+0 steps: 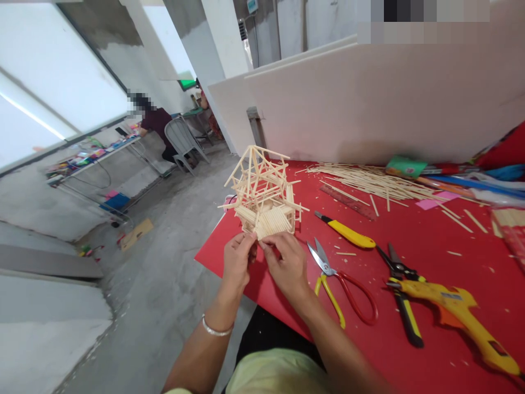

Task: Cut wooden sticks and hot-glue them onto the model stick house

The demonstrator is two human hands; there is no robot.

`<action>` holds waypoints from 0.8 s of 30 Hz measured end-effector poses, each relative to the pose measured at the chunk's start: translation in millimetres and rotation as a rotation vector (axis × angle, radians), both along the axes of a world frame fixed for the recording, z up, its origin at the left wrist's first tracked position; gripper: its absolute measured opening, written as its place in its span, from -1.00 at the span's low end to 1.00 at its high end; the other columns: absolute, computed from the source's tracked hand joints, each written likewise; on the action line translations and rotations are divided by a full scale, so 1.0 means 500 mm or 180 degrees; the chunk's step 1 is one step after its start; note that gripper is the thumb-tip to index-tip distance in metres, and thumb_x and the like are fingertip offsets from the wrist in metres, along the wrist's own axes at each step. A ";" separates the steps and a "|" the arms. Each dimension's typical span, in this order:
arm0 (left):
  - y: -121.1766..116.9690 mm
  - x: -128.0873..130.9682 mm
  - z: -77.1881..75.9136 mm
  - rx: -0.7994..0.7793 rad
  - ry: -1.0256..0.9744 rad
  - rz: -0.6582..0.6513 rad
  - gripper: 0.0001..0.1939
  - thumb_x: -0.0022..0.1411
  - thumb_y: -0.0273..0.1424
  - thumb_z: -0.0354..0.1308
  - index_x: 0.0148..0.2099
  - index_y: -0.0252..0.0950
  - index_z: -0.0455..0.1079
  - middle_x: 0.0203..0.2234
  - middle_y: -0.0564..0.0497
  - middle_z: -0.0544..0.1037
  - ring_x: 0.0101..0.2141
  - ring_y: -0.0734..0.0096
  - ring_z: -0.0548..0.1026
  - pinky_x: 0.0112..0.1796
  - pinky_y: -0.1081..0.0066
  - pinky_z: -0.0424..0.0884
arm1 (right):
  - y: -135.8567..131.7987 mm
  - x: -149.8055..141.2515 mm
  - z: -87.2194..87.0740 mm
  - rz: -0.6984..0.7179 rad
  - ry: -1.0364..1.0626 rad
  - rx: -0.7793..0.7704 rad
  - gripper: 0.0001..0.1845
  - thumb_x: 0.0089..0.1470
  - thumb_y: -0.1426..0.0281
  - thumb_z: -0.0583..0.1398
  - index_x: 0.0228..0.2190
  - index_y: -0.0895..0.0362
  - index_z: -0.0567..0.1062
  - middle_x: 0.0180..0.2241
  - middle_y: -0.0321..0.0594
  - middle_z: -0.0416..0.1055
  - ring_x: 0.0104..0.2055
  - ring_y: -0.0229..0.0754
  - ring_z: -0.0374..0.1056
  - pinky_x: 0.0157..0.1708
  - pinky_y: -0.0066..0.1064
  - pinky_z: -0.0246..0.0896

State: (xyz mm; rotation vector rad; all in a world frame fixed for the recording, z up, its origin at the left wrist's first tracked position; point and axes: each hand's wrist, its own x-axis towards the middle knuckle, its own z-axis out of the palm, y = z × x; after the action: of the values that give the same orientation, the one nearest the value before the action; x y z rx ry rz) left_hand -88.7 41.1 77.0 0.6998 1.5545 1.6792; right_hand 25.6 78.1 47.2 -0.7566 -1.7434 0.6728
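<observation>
A small tiered model building (266,186) made of thin wooden sticks stands at the red table's near-left corner, with an open frame that rises to a pointed top. On its near side is a slanted panel of sticks (274,220) laid close together. My left hand (238,257) pinches the panel's lower left corner, thumb and index finger pressed together. Beside it, my right hand (287,265) is closed at the panel's lower edge, with its fingertips against the sticks. Whether a separate small piece sits between the fingertips is too fine to tell.
On the red table (295,312) lie scissors (326,268), a yellow utility knife (350,234), pliers (404,295), a yellow glue gun (447,301), a ruler (346,201) and a pile of loose sticks (369,183). A white board (328,109) stands behind. A person (158,126) sits at a far table.
</observation>
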 end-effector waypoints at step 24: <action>0.004 0.001 -0.005 0.0074 0.0029 0.0014 -0.70 0.09 -0.31 0.26 -0.55 -0.29 0.27 -0.75 0.18 0.24 -0.69 0.62 0.14 -0.64 0.53 0.04 | 0.001 -0.002 -0.003 -0.0036 0.0035 -0.0045 -0.89 0.25 0.39 0.15 -0.27 0.06 0.51 -0.29 -0.23 0.49 -0.19 -0.16 0.35 -0.15 -0.27 0.24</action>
State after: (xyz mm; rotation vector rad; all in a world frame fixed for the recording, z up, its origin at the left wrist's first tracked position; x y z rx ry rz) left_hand -88.1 43.3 74.7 0.7174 1.5459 1.7022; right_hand 24.5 78.7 45.7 -0.7706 -1.7249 0.6811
